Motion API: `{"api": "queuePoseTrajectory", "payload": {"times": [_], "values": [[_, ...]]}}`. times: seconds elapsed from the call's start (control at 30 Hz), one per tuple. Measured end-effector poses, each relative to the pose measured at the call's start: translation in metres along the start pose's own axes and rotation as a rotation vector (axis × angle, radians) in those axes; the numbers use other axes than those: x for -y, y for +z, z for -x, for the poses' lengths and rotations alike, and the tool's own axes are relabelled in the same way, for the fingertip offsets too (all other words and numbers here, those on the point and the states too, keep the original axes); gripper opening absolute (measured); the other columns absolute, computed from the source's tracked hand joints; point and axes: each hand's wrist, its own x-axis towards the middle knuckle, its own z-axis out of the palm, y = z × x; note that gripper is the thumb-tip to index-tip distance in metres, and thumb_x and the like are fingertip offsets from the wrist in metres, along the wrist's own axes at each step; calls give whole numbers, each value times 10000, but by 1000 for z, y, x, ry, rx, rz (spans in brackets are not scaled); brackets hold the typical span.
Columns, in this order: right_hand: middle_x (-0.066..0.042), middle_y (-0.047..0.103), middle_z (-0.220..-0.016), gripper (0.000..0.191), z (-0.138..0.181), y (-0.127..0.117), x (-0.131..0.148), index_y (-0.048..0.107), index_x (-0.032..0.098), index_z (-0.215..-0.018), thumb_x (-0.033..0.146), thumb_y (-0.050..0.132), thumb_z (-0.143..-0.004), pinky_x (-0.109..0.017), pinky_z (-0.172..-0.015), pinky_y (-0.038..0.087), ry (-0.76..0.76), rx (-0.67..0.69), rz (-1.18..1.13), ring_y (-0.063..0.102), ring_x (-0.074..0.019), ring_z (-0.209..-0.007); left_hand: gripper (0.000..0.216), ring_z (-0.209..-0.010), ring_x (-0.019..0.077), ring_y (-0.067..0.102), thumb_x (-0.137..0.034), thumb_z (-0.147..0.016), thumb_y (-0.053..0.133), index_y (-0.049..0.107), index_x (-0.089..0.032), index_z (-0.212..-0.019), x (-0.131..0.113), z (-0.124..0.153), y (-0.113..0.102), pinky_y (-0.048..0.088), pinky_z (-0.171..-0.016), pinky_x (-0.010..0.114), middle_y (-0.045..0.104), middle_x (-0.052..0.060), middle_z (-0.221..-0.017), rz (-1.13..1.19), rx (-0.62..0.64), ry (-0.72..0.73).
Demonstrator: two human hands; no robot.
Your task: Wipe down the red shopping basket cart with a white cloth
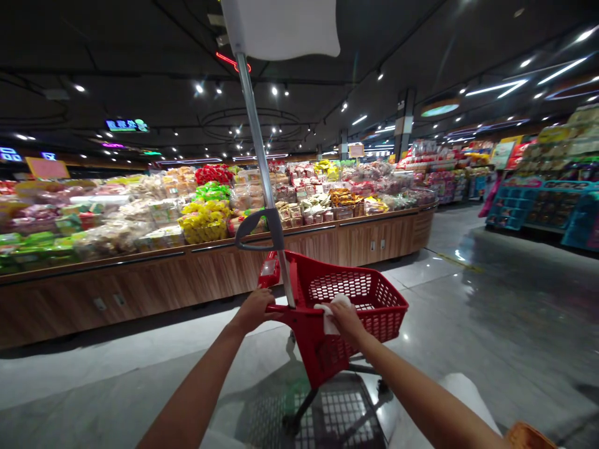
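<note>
In front of me stands a red shopping cart [309, 349] with a perforated plastic basket [390, 318]. My left hand [254, 310] is wrapped round the cart's red handle bar [279, 308]. A white cloth [330, 323], possibly a wipe, is bunched in my right hand [347, 317] and pressed on the near rim of the basket. A metal pole [255, 125] rises from the cart beside my left hand, carrying a grey loop-shaped grip [275, 227] and a white panel [285, 28] at its top.
Beyond the cart runs a long wood-panelled display counter [355, 243] heaped with packaged goods, including yellow packs [204, 221]. Blue shelving [515, 202] with more goods stands at the right. Shiny grey floor [477, 312] lies between them. Something orange [528, 435] shows at the bottom right.
</note>
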Motion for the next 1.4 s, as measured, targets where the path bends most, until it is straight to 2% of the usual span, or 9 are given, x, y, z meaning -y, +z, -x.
{"api": "queuePoseTrajectory", "payload": {"times": [0.13,0.23,0.43,0.67,0.87,1.0,1.13,1.27,1.4], "values": [[-108,597,-1262,424,-23,23,73,489,246,-1369,209,396,-957,-432,-937,349,54,-226,-110,483,-255,-1173,359,-850,217,596,-504,-762,696,618,-165,-675,-4,-7,16,443,-823,344,650,62,-816,-18,-29,-42],[-143,600,-1253,431,-31,33,92,482,187,-1371,193,396,-948,-478,-926,358,124,-305,-103,488,-280,-1172,353,-816,211,594,-493,-756,705,608,-164,-670,-8,-9,21,447,-799,345,641,57,-795,-45,-51,-44],[-112,609,-1265,427,-27,28,66,510,231,-1341,151,393,-938,-447,-935,380,73,-293,-3,503,-247,-1179,297,-814,226,616,-432,-779,693,619,-162,-678,-24,-15,26,465,-787,351,653,75,-787,-122,-109,-122],[-141,615,-1260,408,-27,26,49,528,158,-1320,212,332,-966,-465,-964,403,162,-502,-181,538,-263,-1167,324,-897,265,633,-483,-760,690,639,-163,-741,-81,-47,41,458,-896,397,679,97,-821,-174,-192,-403],[-111,646,-1211,397,-10,-15,18,548,187,-1302,249,344,-968,-377,-965,430,-35,-482,-206,576,-227,-1121,334,-993,257,621,-432,-923,456,603,-142,-1000,-132,-58,55,464,-929,412,674,130,-997,3,-364,-411],[-99,659,-1183,389,-11,-58,16,584,193,-1255,253,317,-978,-357,-942,423,68,-330,-83,583,-222,-1100,342,-1147,219,571,-385,-957,381,524,-178,-1189,-105,-47,43,467,-964,361,609,119,-1231,182,-437,-245],[-117,702,-1011,363,-21,-87,38,683,202,-1050,284,337,-975,-410,-851,421,251,-178,96,617,-272,-976,480,-1316,317,423,-469,-910,471,509,-146,-1263,-41,-47,28,336,-1080,515,533,173,-1353,-6,-345,-324],[-130,704,-941,358,-34,-77,78,669,198,-1096,261,339,-973,-399,-794,428,179,-165,71,635,-260,-883,515,-1330,328,409,-475,-916,460,482,-180,-1337,-19,-52,39,277,-1088,587,502,166,-1403,-129,-155,-409],[-131,653,-1184,380,-43,-51,97,539,183,-1299,184,384,-953,-363,-869,423,6,-234,29,597,-231,-1040,521,-1306,302,444,-454,-943,411,455,-170,-1378,-33,-46,46,292,-1092,537,495,173,-1407,-158,-174,-418]]}}
